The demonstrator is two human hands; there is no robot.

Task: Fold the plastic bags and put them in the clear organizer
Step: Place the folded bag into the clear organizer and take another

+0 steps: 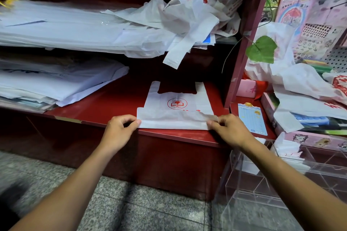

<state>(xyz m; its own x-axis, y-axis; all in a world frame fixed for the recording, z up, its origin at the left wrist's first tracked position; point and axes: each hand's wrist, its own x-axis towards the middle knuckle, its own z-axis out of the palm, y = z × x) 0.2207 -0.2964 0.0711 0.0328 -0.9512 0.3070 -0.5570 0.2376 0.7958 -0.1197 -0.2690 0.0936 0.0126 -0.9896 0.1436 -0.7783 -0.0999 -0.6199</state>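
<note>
A white plastic bag (176,110) with a red round book logo lies flat on the red shelf (112,107), handles pointing away from me. Its bottom edge is folded up into a band along the shelf's front edge. My left hand (120,127) pinches the band's left end between thumb and fingers. My right hand (228,129) pinches its right end, where a corner of plastic sticks up. The clear organizer (281,180) stands at the lower right on the floor, with folded white bags (287,151) in its upper compartments.
A heap of crumpled white bags (189,17) spills over the upper shelf, one handle hanging down. Stacks of flat plastic sheets (56,84) fill the left of both shelves. More bags, a green leaf (262,49) and pink stationery crowd the right. Grey speckled floor lies below.
</note>
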